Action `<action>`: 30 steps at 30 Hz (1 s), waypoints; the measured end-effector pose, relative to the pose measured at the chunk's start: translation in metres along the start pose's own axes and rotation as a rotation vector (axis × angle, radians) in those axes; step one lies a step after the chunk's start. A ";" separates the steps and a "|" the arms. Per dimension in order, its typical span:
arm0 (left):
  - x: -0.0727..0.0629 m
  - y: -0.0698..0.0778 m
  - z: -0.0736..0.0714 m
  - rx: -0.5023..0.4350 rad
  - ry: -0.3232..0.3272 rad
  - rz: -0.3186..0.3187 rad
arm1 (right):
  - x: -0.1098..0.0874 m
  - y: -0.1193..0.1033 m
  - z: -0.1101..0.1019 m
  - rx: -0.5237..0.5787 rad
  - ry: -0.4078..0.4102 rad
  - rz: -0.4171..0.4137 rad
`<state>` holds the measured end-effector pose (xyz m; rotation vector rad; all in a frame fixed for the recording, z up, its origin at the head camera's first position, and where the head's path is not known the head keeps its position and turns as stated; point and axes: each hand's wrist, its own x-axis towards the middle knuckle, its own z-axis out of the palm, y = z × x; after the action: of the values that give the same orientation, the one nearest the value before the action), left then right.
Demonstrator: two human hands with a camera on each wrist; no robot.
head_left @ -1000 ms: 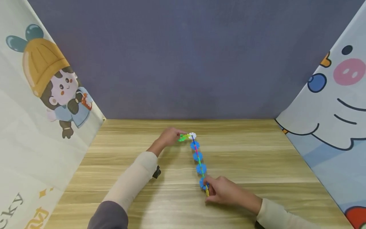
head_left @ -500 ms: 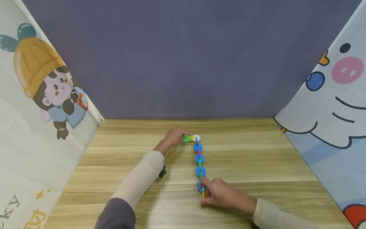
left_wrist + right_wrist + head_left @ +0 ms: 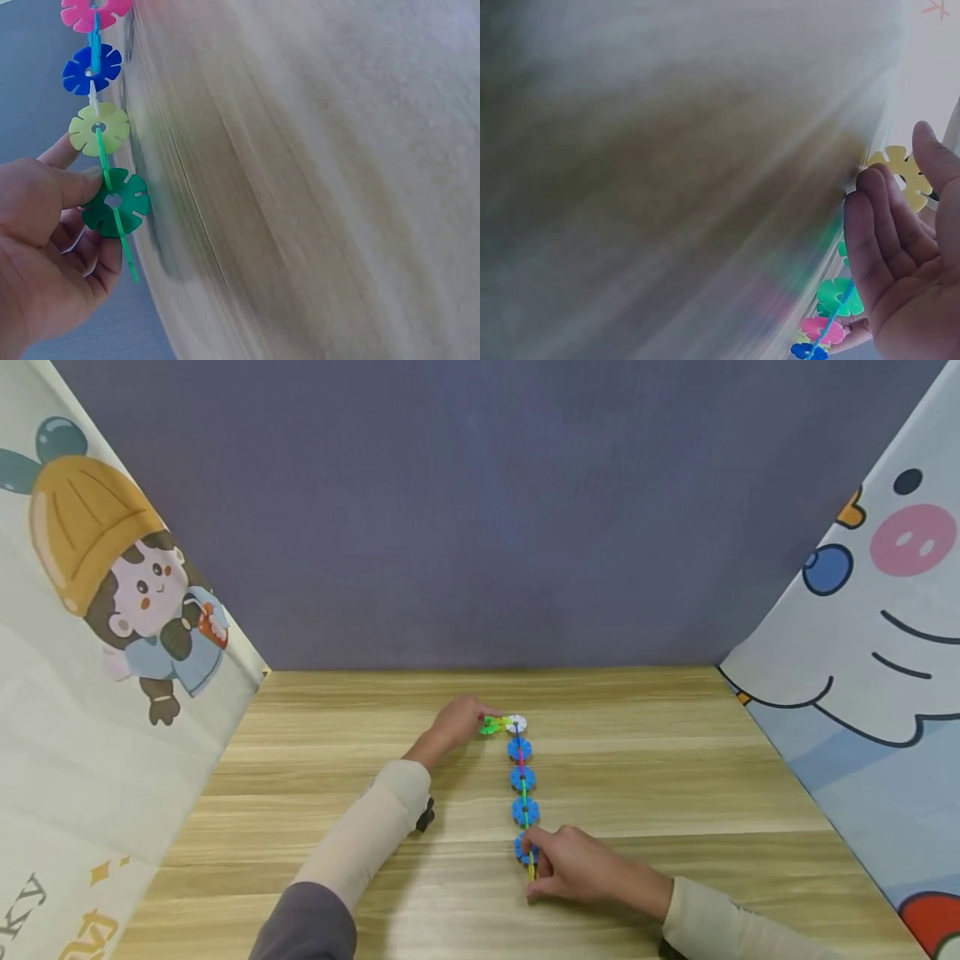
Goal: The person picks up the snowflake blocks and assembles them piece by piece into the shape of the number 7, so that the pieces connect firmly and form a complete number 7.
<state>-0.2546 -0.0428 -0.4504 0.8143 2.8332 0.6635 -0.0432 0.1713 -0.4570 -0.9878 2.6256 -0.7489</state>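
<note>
A chain of interlocking plastic snowflake discs (image 3: pixel 523 779) lies on the table, running away from me and bending left at a white disc (image 3: pixel 516 723). My left hand (image 3: pixel 456 722) pinches its far end, with the thumb on a dark green disc (image 3: pixel 129 202) and a finger behind the light yellow disc (image 3: pixel 100 129). At the near end my right hand (image 3: pixel 577 864) holds the chain between index finger and thumb, around a yellow disc (image 3: pixel 532 867) and a blue disc (image 3: pixel 522 847). In the right wrist view the yellow disc stands behind my fingers; the exact contact is hidden.
The wooden tabletop (image 3: pixel 660 760) spreads around the chain. A dark grey panel (image 3: pixel 480 518) stands along the back. Printed cloths hang on both sides, with a cartoon child (image 3: pixel 161 593) at left and a pig face (image 3: pixel 900 577) at right.
The head view shifted a little, and the chain's near end swung slightly left with my right hand, making it straighter. In the last half second both hands stayed nearly still.
</note>
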 end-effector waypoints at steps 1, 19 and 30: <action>0.000 0.000 0.000 -0.001 0.003 0.001 | 0.000 0.000 0.000 0.002 -0.004 0.004; -0.031 -0.012 -0.037 -0.030 0.004 -0.018 | 0.005 0.000 -0.031 -0.024 0.024 -0.041; -0.088 -0.001 -0.093 0.033 0.087 0.098 | 0.016 0.009 -0.074 -0.211 0.194 -0.073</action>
<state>-0.2017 -0.1253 -0.3677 0.9585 2.9043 0.6822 -0.0890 0.1948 -0.4005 -1.1239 2.8982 -0.6221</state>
